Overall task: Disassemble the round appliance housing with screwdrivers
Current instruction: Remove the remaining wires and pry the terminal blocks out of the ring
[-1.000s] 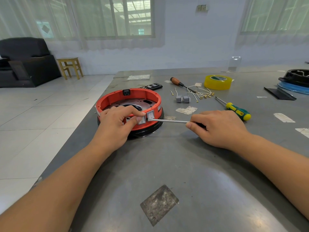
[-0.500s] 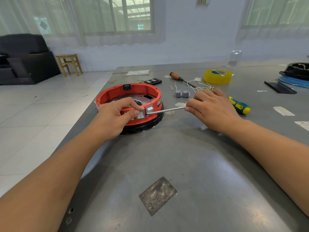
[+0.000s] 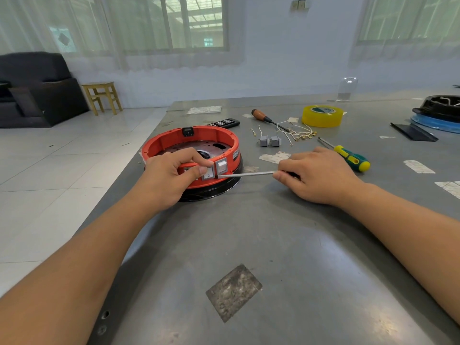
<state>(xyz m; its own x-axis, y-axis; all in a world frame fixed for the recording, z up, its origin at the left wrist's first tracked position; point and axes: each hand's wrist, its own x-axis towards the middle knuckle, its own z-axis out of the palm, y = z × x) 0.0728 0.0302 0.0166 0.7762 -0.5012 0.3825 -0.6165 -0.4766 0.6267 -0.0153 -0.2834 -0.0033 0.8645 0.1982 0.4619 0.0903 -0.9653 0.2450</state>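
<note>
The left hand (image 3: 169, 175) grips the red housing (image 3: 191, 143)'s near rim; the right hand (image 3: 321, 175)'s fingers pinch a screwdriver (image 3: 249, 173), its tip at a grey switch (image 3: 221, 166).

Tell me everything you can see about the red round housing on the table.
The housing is a low, open red ring, plastic by its look, sitting on a black base near the left edge of the grey table. A dark plate with holes shows inside. Its far wall carries a black socket; its near wall holds two grey rocker switches. The left hand grips the near wall, thumb by one switch. The right hand holds a screwdriver, tip at the other switch's lower edge.
</note>
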